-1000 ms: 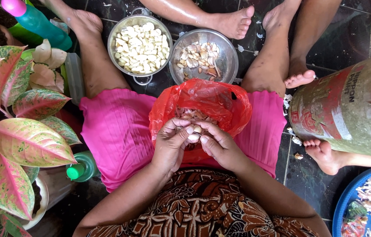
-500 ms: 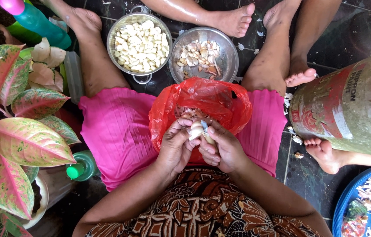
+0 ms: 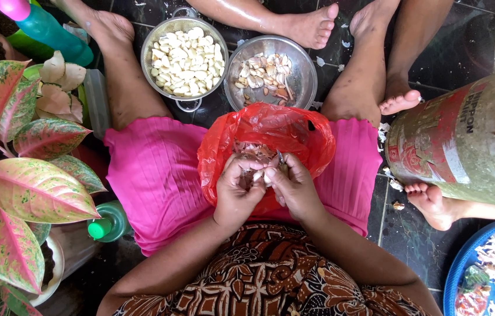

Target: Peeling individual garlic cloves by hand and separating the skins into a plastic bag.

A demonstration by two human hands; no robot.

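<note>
While both hands meet over the red plastic bag (image 3: 271, 131) on my lap, my left hand (image 3: 238, 190) curls closed round a garlic clove (image 3: 257, 174) and my right hand (image 3: 294, 187) pinches a small knife (image 3: 281, 157) against it.

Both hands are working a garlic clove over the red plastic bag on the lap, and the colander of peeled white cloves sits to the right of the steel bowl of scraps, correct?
Not quite. In the head view the colander of peeled white cloves sits to the left of the steel bowl of scraps, not the right. The rest holds: the left hand and right hand work a garlic clove over the red plastic bag on the lap.
</note>
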